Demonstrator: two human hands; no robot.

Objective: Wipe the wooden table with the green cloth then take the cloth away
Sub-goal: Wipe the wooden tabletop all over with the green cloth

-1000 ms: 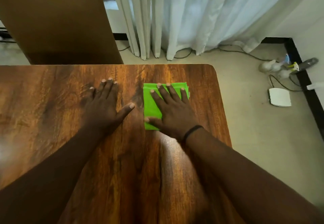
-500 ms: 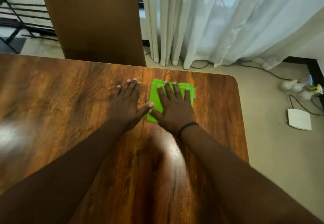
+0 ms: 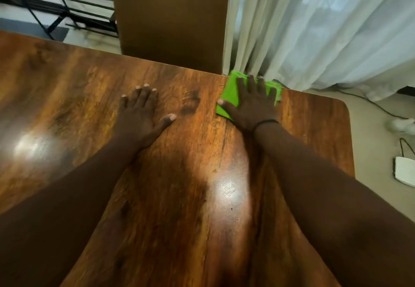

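Note:
A folded green cloth (image 3: 229, 93) lies at the far edge of the wooden table (image 3: 67, 98), its top corner reaching the rim. My right hand (image 3: 251, 105) presses flat on the cloth with fingers spread, covering most of it; a black band circles the wrist. My left hand (image 3: 140, 111) rests palm down on the bare wood to the left of the cloth, fingers apart, holding nothing.
A brown chair back (image 3: 170, 17) stands just beyond the table's far edge. White curtains (image 3: 314, 28) hang at the back right. A black metal rack (image 3: 67, 10) is at the back left. A white box (image 3: 405, 173) and cables lie on the floor to the right.
My right hand has pushed the cloth away from me to the table's far edge. The left hand stayed flat on the wood. The view has tilted up and turned left.

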